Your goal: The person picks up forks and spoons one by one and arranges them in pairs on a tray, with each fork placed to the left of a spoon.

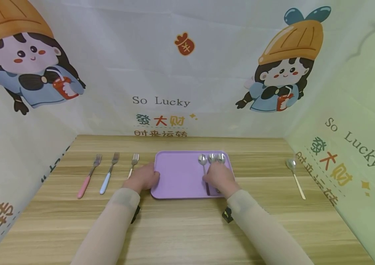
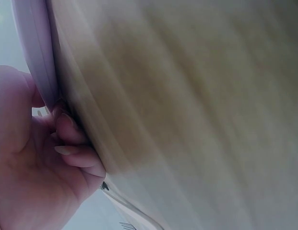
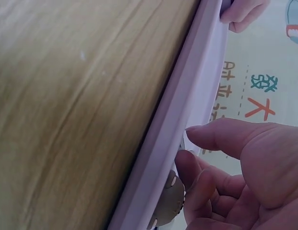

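Pale printed cloth (image 1: pixel 214 73) stands behind the wood-grained bench (image 1: pixel 181 228), on which lies a smooth purple tray (image 1: pixel 177 175), rectangular with rounded corners and a low rim. On its right part lie three shiny metal spoons (image 1: pixel 202 159), side by side. The left hand (image 1: pixel 143 177) has its grip clamped on the tray's left edge; the right hand (image 1: pixel 221 178) bends its fingers over the spoons, but whether this grip pinches one, I cannot tell.

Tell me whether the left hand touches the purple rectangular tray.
Touching: the left wrist view shows the left hand gripping the tray at its edge.
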`<state>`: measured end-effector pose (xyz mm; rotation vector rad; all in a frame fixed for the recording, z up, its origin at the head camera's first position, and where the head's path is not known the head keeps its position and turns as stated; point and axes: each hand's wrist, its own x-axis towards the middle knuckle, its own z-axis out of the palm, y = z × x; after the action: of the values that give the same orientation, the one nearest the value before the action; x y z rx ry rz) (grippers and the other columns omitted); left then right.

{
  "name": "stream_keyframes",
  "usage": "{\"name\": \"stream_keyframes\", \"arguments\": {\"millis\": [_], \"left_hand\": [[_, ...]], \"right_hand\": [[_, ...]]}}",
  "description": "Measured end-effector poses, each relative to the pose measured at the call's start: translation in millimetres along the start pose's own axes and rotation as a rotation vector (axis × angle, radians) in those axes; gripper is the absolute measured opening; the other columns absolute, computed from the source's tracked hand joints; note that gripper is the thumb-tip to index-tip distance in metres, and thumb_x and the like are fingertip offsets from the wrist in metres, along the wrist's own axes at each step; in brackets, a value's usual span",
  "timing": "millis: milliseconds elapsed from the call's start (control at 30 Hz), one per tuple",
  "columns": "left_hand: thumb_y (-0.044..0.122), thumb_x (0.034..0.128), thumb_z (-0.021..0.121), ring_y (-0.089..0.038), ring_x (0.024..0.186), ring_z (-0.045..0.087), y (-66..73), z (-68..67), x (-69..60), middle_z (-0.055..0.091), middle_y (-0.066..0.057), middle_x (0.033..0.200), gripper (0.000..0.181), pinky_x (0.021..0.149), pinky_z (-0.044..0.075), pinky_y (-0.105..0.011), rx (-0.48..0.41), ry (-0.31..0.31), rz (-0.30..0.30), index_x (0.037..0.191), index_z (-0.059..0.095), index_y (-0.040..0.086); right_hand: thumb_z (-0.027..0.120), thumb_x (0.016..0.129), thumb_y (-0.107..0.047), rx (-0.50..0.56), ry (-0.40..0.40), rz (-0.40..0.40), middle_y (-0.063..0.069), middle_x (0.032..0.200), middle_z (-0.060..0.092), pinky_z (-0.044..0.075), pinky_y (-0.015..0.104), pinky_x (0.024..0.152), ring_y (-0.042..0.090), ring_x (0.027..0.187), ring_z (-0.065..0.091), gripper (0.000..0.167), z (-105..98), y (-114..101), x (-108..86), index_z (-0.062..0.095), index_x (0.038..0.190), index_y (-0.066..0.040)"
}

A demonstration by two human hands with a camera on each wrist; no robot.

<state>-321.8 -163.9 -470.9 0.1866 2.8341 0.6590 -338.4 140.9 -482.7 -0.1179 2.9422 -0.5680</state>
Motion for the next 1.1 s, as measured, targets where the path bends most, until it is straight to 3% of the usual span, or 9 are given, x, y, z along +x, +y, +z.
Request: {"name": "stream_keyframes", "arguments": {"millis": [200, 400, 700, 933, 1100], "left_hand": [[0.028, 0.1091, 0.039, -0.053, 0.143, 0.057, 2.2, -2.5, -2.6, 0.058, -0.033, 0.154, 0.061, 0.123, 0.045, -0.064, 0.014, 0.001, 0.009, 0.155, 0.047, -0.012], [0.028, 0.1106, 0.040, -0.053, 0.149, 0.052, 4.9, -6.0, -4.1, 0.054, -0.034, 0.159, 0.062, 0.127, 0.042, -0.063, 0.015, -0.013, 0.002, 0.157, 0.044, -0.013], [0.030, 0.1083, 0.042, -0.053, 0.144, 0.056, -4.7, -1.2, 7.7, 0.057, -0.033, 0.155, 0.062, 0.123, 0.045, -0.064, 0.000, -0.015, -0.005, 0.155, 0.047, -0.011], [0.030, 0.1080, 0.042, -0.053, 0.145, 0.055, -3.9, -2.4, 8.0, 0.056, -0.034, 0.156, 0.064, 0.123, 0.045, -0.065, 0.001, -0.016, -0.009, 0.155, 0.046, -0.012], [0.027, 0.1081, 0.040, -0.052, 0.146, 0.055, 1.1, -4.9, 1.8, 0.056, -0.033, 0.157, 0.062, 0.125, 0.043, -0.063, 0.001, -0.016, -0.004, 0.155, 0.046, -0.012]], "right_hand": [[0.078, 0.095, -0.024, 0.009, -0.006, 0.041, 0.002, 0.070, 0.069, 0.052, 0.029, 0.055, 0.016, 0.060, 0.062, 0.027, -31.2, -30.8, -39.3, 0.068, 0.073, -0.012], [0.076, 0.099, -0.027, 0.037, 0.013, 0.055, 0.002, 0.082, 0.072, 0.051, 0.030, 0.061, 0.016, 0.068, 0.063, 0.020, -35.2, -25.1, -40.8, 0.074, 0.087, -0.011], [0.072, 0.102, -0.026, 0.126, 0.046, 0.026, 0.004, 0.082, 0.068, 0.047, 0.028, 0.059, 0.017, 0.070, 0.059, 0.021, -52.4, 0.9, -44.4, 0.075, 0.093, -0.007], [0.067, 0.103, -0.024, 0.152, 0.106, 0.049, 0.010, 0.090, 0.072, 0.050, 0.031, 0.066, 0.022, 0.080, 0.063, 0.022, -69.6, 33.9, -45.9, 0.073, 0.101, -0.003], [0.064, 0.101, -0.024, 0.122, 0.120, 0.062, 0.009, 0.087, 0.070, 0.049, 0.032, 0.064, 0.023, 0.078, 0.062, 0.022, -85.0, 65.4, -52.0, 0.071, 0.098, -0.003]]}}
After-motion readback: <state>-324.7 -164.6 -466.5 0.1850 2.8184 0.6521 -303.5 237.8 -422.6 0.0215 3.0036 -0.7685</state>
